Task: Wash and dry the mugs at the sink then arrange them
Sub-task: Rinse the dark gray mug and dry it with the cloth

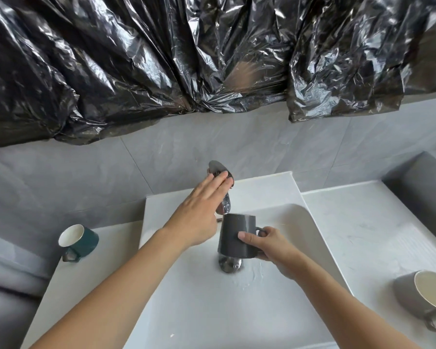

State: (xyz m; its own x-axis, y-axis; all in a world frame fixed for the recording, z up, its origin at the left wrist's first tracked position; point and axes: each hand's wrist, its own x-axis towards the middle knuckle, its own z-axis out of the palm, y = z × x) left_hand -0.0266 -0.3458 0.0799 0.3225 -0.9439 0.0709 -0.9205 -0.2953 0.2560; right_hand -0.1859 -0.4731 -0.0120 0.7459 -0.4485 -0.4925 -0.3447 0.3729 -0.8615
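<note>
Holding a dark grey mug [237, 235] over the white sink [320, 238], the right hand [269, 245] is gripping it at the handle side, thumb curled across the mug's wall and the other fingers wrapped around the handle and far side, mostly hidden. The mug is sitting just under the spout of the chrome tap [223, 195], upright or slightly tilted, directly above the chrome drain [229, 264]. The left hand [199, 212] is reaching to the tap, fingers straight and pressed close together, fingertips resting on the tap's lever; whether water is running cannot be told. No brand, label or legible writing is showing on any mug, the tap or the sink. Count: three mugs in view. One is the dark grey mug in hand. A second, a dark green mug [79, 241] with a white inside, is lying tilted on the counter left of the sink, handle pointing toward the camera. A third, a light grey mug [423, 298] with a pale inside, is sitting on the counter right of the sink, near the frame's edge. One tap, one drain, two hands. Crumpled black plastic sheeting [161, 59] is hanging across the grey tiled wall [161, 157] behind the sink.
</note>
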